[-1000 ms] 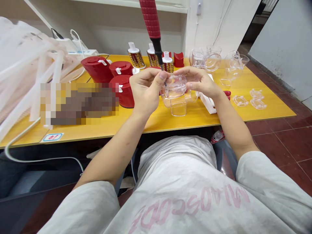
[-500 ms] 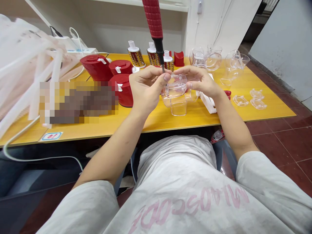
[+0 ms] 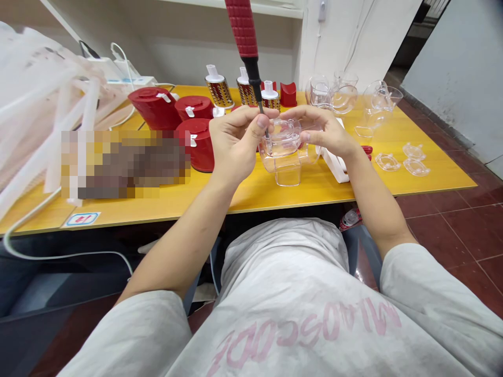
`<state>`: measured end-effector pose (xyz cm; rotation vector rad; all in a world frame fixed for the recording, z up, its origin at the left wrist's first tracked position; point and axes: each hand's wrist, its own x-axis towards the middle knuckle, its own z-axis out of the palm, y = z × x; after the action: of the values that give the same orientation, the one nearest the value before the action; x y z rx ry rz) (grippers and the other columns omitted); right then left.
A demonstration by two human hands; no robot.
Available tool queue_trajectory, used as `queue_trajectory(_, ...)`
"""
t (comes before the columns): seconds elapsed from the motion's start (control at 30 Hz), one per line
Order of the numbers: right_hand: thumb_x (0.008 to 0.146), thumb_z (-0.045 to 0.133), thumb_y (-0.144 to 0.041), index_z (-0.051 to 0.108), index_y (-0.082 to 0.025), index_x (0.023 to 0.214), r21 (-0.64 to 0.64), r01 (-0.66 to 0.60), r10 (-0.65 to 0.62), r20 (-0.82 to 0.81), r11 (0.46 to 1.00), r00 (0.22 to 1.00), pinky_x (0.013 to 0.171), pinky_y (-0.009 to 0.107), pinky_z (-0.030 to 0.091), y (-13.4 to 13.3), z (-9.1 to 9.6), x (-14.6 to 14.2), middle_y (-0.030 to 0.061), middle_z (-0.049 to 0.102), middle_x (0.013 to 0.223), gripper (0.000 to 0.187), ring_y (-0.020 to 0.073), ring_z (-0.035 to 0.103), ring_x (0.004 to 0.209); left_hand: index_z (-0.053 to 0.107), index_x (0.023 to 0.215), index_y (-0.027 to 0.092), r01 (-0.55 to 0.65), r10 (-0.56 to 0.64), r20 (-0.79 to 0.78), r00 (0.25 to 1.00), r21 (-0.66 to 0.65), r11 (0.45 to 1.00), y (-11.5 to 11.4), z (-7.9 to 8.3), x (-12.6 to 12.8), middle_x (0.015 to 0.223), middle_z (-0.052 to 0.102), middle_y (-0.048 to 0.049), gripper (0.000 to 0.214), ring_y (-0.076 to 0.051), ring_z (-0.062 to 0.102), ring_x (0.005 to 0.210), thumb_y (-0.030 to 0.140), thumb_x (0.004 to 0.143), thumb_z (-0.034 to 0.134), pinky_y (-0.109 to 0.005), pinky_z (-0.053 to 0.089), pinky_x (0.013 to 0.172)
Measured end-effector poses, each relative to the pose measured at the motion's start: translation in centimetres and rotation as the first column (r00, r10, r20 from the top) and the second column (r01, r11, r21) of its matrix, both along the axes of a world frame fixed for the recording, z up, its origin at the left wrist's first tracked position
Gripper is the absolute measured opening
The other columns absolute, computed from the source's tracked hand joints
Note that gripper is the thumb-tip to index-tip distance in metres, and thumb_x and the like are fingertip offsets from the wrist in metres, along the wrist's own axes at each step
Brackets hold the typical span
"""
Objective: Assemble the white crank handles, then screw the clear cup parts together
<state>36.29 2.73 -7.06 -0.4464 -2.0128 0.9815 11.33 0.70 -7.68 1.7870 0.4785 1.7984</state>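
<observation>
A screwdriver [image 3: 245, 36] with a red ribbed grip stands nearly upright, its grip cut off by the top of the view. My left hand [image 3: 238, 144] pinches its thin shaft low down between thumb and fingers. The tip points into the left side of a clear plastic housing [image 3: 287, 170], where the exact contact is hard to see. On the right of that housing, my right hand [image 3: 328, 131] is closed around its upper part. A clear round cap [image 3: 285, 128] sits on top of it.
Red bases [image 3: 196, 149] stand left of my hands, with several grater drums [image 3: 218, 86] behind. More clear housings [image 3: 379, 104] are at the back right, clear rings [image 3: 416, 167] at the right. A white strip [image 3: 334, 165] lies by my right wrist. Plastic bags [image 3: 35, 89] fill the far left.
The screwdriver has shifted slightly left and up at its grip, and its tip sits a little further left. My left hand moved marginally with it. The housing and right hand stay put.
</observation>
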Motion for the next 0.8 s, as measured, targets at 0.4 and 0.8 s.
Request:
queue_trajectory(0.4,0.094,0.09,-0.06,0.075,-0.023,0.146,-0.004,0.006,-0.006,-0.008,1.0,1.0,0.082,0.022,0.063,-0.2,0.1,0.0,0.005,0.079,0.132,0.066,0.0148,0.077,0.103,0.071,0.109,0.027,0.14,-0.141,0.029,0.99,0.037,0.99,1.6,-0.8,-0.2,0.08,0.077,0.0034,0.056,-0.018,0.08,0.088,0.075,0.089,0.093,-0.034,0.059,0.073)
queue_trajectory(0.8,0.097,0.089,-0.054,0.075,-0.022,0.148,0.024,-0.029,0.03,-0.017,0.999,0.999,0.081,0.019,0.062,0.1,0.0,0.0,0.0037,0.079,0.129,0.062,0.0127,0.077,0.101,0.073,0.102,0.025,0.178,-0.178,0.019,0.984,-0.008,0.984,1.3,-0.3,-0.7,0.09,0.081,0.0031,0.045,-0.021,0.083,0.101,0.062,0.094,0.096,-0.038,0.064,0.083)
